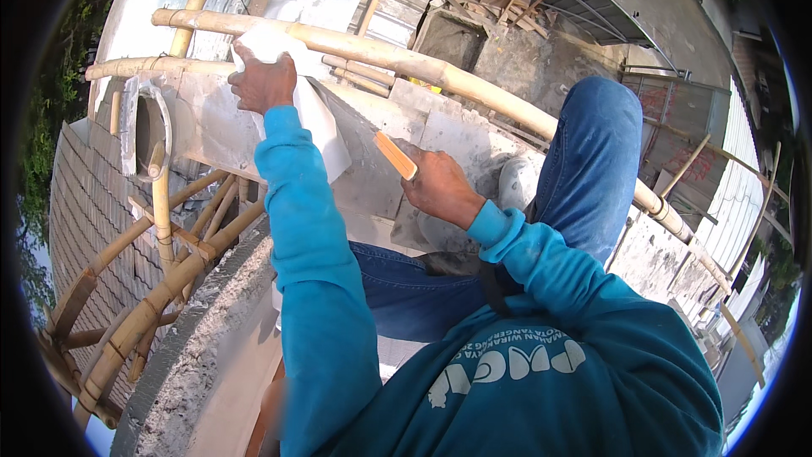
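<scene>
My left hand reaches forward with bent fingers closed over the top of a pale white block, whose overexposed surface hides its exact edges. In front of my bent knee, my right hand is wrapped round the orange handle of a hand saw. Its flat grey blade slants up and left from the handle toward the block, just right of my left wrist. The blade's teeth are too small to make out, and whether it touches the block I cannot tell. Beneath both lies a dusty grey platform.
A thick bamboo pole crosses just beyond my hands. Several lashed bamboo poles stand at the left over a corrugated roof. A grey-rimmed container sits left of the block. A rough wall edge runs close by my left arm.
</scene>
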A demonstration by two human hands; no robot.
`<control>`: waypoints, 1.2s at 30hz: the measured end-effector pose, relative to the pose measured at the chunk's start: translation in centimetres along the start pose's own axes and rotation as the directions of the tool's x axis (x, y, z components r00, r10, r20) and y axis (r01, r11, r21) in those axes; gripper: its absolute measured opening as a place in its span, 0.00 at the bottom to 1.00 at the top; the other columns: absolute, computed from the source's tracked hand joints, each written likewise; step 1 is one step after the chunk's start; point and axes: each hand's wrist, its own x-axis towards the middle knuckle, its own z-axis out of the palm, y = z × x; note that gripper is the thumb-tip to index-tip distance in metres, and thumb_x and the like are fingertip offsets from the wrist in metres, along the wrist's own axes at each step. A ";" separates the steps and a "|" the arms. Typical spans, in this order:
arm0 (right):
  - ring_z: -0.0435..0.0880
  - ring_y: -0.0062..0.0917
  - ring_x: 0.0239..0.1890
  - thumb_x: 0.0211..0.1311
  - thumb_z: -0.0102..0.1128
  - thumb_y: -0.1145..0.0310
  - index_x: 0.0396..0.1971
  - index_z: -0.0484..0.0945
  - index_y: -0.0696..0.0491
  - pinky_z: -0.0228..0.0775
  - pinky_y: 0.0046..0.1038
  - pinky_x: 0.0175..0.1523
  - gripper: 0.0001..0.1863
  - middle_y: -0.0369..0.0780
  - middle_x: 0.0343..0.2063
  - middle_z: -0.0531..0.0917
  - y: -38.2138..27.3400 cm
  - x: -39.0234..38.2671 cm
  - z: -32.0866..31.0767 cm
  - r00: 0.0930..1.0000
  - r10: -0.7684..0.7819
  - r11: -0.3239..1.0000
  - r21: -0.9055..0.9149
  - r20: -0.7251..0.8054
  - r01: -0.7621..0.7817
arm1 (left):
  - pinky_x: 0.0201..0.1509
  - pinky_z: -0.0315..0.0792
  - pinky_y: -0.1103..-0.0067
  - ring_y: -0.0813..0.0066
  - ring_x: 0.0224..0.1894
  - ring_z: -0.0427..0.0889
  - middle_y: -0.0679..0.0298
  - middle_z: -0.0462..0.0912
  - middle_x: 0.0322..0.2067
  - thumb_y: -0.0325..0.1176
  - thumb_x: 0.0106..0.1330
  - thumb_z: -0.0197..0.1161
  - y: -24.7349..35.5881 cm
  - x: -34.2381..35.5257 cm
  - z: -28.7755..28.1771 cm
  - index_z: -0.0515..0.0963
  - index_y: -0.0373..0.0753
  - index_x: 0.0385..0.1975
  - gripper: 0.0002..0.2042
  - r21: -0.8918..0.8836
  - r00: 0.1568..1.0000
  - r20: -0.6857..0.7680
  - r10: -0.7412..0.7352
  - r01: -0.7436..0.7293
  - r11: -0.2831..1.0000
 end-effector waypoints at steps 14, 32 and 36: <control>0.84 0.51 0.35 0.54 0.63 0.68 0.40 0.82 0.61 0.77 0.47 0.46 0.16 0.56 0.28 0.84 1.6 5.2 4.0 0.999 -0.034 0.999 0.023 -0.025 0.035 | 0.57 0.67 0.50 0.46 0.56 0.74 0.40 0.72 0.52 0.51 0.52 0.70 -0.3 0.2 0.5 0.56 0.59 0.74 0.46 0.009 1.000 -0.024 0.006 -0.006 1.000; 0.84 0.50 0.38 0.55 0.63 0.66 0.53 0.79 0.53 0.77 0.46 0.47 0.23 0.53 0.31 0.84 0.7 7.8 1.4 0.923 -0.346 0.928 -0.083 0.170 0.364 | 0.58 0.65 0.54 0.42 0.54 0.73 0.37 0.70 0.51 0.47 0.52 0.72 -6.3 -2.7 -4.1 0.55 0.49 0.75 0.48 -0.137 0.919 -0.261 -0.296 0.269 0.953; 0.85 0.48 0.36 0.53 0.64 0.67 0.57 0.78 0.50 0.77 0.45 0.46 0.27 0.52 0.30 0.85 -0.6 7.8 1.7 0.874 -0.424 0.880 -0.119 0.236 0.459 | 0.57 0.68 0.53 0.40 0.53 0.75 0.36 0.73 0.50 0.49 0.50 0.74 -9.3 -3.3 -5.0 0.56 0.50 0.74 0.50 -0.170 0.864 -0.304 -0.402 0.366 0.915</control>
